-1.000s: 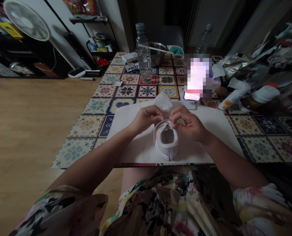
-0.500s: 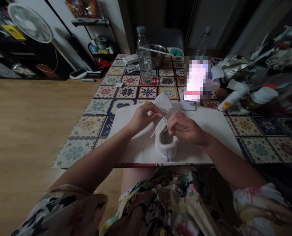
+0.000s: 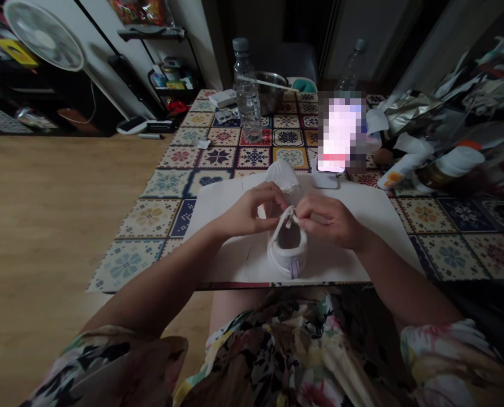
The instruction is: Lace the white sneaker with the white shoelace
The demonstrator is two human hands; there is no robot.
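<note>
A white sneaker (image 3: 288, 270) with purple heel stripes stands upright on a white sheet (image 3: 218, 257), heel towards me and toe pointing away. Over its tongue, my left hand (image 3: 258, 212) curls its thumb and fingers around the white shoelace (image 3: 291, 211) from the left. My right hand (image 3: 330, 223) pinches the lace from the other side, close to the left fingertips. Both hands sit just above the shoe's opening, and the fingers hide most of the eyelets. The exact run of the lace between the fingertips is hard to make out.
Beyond the shoe a lit phone (image 3: 339, 135), partly pixelated, leans on a stand (image 3: 326, 181). A plastic bottle (image 3: 247, 96) and a metal bowl (image 3: 272, 93) are farther back on the patterned table (image 3: 150, 217). Bottles, a white tube (image 3: 404, 167) and bags crowd the right side.
My hands have come slightly down towards the shoe's opening, and my left thumb has dropped lower. The lace end that hung at the left of the shoe no longer shows there.
</note>
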